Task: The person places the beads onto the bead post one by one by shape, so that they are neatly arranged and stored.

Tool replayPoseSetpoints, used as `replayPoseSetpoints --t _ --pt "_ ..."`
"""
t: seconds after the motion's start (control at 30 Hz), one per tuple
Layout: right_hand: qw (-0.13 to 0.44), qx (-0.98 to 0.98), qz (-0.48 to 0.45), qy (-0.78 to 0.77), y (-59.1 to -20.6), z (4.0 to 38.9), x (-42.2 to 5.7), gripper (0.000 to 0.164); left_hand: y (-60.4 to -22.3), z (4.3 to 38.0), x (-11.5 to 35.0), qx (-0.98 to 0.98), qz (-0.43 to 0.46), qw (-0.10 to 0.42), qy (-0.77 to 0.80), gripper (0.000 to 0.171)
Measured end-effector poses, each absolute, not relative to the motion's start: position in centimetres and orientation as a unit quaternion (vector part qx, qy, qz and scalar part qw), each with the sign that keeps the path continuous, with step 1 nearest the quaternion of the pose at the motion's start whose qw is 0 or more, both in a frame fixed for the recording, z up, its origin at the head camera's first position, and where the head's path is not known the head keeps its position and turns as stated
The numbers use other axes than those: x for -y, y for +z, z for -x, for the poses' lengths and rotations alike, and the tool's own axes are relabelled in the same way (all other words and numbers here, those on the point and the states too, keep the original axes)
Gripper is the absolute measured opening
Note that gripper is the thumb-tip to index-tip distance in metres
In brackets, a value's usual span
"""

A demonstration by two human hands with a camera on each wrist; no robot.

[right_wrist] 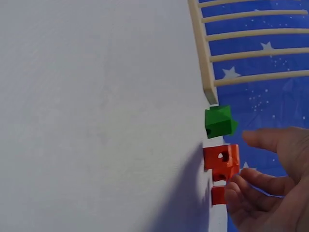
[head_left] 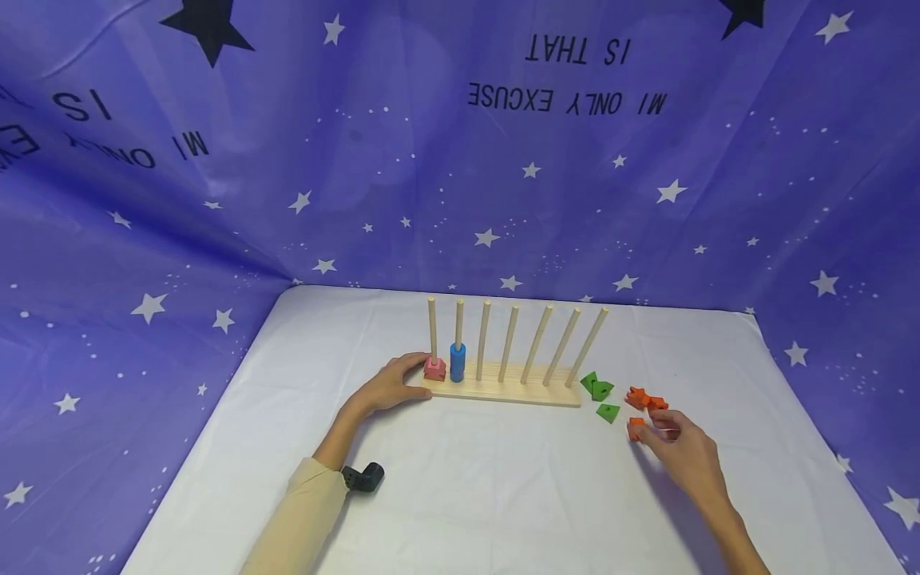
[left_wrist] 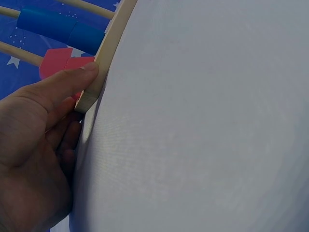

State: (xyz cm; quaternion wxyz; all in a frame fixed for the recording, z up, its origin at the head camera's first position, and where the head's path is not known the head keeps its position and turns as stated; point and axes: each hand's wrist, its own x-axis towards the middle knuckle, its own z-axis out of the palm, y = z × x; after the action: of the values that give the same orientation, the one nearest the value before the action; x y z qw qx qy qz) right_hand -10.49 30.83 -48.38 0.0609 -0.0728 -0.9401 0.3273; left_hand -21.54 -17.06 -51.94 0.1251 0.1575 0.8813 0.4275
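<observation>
My left hand (head_left: 388, 387) grips the left end of a wooden peg stand (head_left: 503, 390), thumb on the front edge and fingers behind. On the stand's leftmost peg sit pink blocks (left_wrist: 55, 63); the neighbouring peg carries blue cylinders (head_left: 458, 363). Over at the right, my right hand (head_left: 686, 455) is at an orange block (head_left: 636, 429), its thumb and fingers spread apart. Whether a fingertip touches that block I cannot tell. More orange blocks (head_left: 637, 398) lie just beyond the hand. Green blocks (right_wrist: 219, 122) rest between them and the stand's right end.
Several bare pegs (head_left: 535, 343) rise from the stand. The white-covered table (head_left: 489, 479) meets a blue star-printed curtain (head_left: 431, 200) at the back and sides. A black device (head_left: 365, 477) is strapped at the left wrist, below a beige sleeve (head_left: 302, 511).
</observation>
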Motion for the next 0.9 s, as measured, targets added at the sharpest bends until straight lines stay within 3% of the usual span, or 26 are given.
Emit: replayPoseSetpoints --t 0.13,0.5,0.67,0.9 --pt "0.026 0.946 0.063 0.317 -48.9 10.9 -31.0 0.054 -51.7 21.5 17.0 -0.881 -0.155 0.128 0.429 0.073" --pt "0.03 0.945 0.055 0.322 -49.1 11.4 -30.8 0.034 -51.4 21.4 16.9 -0.881 -0.151 0.133 0.427 0.073" --pt "0.06 0.904 0.034 0.423 -47.1 11.6 -29.6 0.034 -51.6 21.4 17.0 -0.882 -0.151 0.132 0.427 0.073" --pt "0.052 0.794 -0.034 0.605 -44.7 12.5 -26.9 0.034 -51.7 21.4 17.0 -0.883 -0.152 0.131 0.425 0.074"
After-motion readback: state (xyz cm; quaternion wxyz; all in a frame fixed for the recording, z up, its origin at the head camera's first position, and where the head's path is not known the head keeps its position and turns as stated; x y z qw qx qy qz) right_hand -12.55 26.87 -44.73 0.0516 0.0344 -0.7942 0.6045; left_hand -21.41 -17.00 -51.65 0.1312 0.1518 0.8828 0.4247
